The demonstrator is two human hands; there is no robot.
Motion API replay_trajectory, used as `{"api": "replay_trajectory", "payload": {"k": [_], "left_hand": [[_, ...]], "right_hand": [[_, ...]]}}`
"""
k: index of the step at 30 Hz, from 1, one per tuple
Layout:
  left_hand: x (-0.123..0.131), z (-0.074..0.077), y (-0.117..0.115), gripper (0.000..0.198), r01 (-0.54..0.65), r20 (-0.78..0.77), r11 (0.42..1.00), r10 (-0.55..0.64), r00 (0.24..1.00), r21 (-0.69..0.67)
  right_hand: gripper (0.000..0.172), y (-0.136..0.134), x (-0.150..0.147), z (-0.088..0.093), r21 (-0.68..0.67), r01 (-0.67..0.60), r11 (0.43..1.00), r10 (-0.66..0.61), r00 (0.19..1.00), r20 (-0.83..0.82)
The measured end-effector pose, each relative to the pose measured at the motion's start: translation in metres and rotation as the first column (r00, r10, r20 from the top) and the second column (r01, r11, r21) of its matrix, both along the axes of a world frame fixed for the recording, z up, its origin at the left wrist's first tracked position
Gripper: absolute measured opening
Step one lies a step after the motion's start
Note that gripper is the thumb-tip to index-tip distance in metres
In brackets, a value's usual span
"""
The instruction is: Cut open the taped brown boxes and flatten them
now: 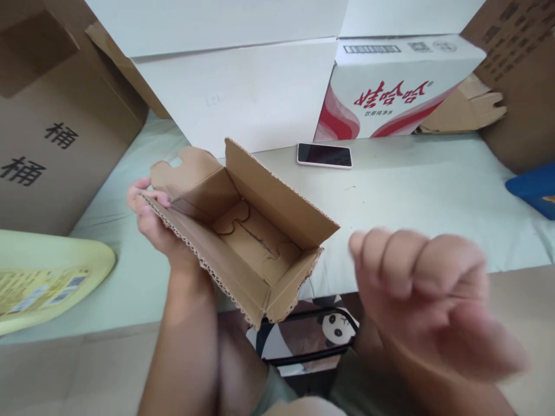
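Note:
A small brown cardboard box (pixel 277 202) is tilted towards me, its top flaps raised and its inside showing bare board with interlocked bottom tabs. My left hand (pixel 154 219) grips it at the left wall, fingers hooked over the edge near a notched flap (pixel 191 167). To the right of the box, apart from it, my right hand (pixel 416 289) hangs in the air. Its fingers are curled into a loose fist, slightly blurred, with the thumb out to the side. Nothing shows in it.
A phone (pixel 324 156) lies on the pale green cloth (pixel 411 190). White cartons (pixel 243 92) line the back, one with red print (pixel 390 98). A large brown carton (pixel 60 133) and a yellow bottle (pixel 52 283) stand left; a blue object (pixel 535 188) is at right.

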State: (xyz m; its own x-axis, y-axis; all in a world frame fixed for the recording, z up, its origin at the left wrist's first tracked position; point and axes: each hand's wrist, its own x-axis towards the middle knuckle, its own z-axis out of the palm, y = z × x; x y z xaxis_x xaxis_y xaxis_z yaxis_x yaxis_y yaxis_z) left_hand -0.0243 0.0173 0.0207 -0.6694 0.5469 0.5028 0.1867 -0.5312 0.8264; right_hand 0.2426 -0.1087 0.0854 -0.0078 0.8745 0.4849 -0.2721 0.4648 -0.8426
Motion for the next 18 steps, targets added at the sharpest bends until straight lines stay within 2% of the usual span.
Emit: {"api": "replay_trajectory", "payload": {"k": [1,2,3,6,9,10,11,13,16,18], "left_hand": [[0.0,-0.001,0.001,0.031,0.013,0.012,1.0,-0.013,1.0,-0.004],[-0.001,-0.002,0.003,0.032,0.015,0.013,1.0,-0.015,1.0,-0.005],[-0.003,-0.003,0.004,0.034,0.013,-0.005,1.0,-0.013,1.0,-0.006],[-0.006,-0.003,0.005,0.041,-0.017,-0.084,1.0,0.014,0.996,-0.026],[-0.001,0.007,-0.005,0.038,0.001,-0.107,0.99,-0.016,0.994,-0.138],[0.001,0.012,-0.01,0.036,0.08,-0.115,0.969,-0.109,0.987,-0.232],[0.004,0.016,-0.014,0.035,0.145,-0.116,0.948,-0.184,0.976,-0.283],[0.007,0.019,-0.018,0.034,0.258,-0.117,0.927,-0.298,0.947,-0.273],[0.006,0.011,-0.013,0.038,0.298,-0.069,0.947,-0.307,0.949,-0.12],[0.002,0.001,-0.008,0.044,0.292,-0.063,0.95,-0.3,0.952,-0.115]], "right_hand": [[0.015,0.012,0.003,-0.009,0.107,0.161,0.981,-0.169,0.983,0.066],[0.026,0.023,0.006,-0.02,0.184,0.251,0.95,-0.278,0.95,0.141],[0.041,0.033,0.008,-0.031,0.216,0.25,0.944,-0.299,0.925,0.236],[0.076,0.047,0.008,-0.063,0.191,0.095,0.977,-0.172,0.878,0.447],[0.092,0.047,0.002,-0.08,0.105,0.032,0.994,-0.077,0.889,0.452],[0.095,0.046,-0.001,-0.082,0.053,0.032,0.998,-0.052,0.901,0.431],[0.094,0.045,-0.004,-0.083,0.002,0.027,1.0,-0.025,0.912,0.41],[0.08,0.045,-0.008,-0.082,-0.071,-0.004,0.997,0.031,0.921,0.388],[0.054,0.048,-0.01,-0.08,-0.032,-0.096,0.995,0.1,0.905,0.414],[0.056,0.049,-0.009,-0.079,0.027,-0.159,0.987,0.132,0.892,0.433]]}}
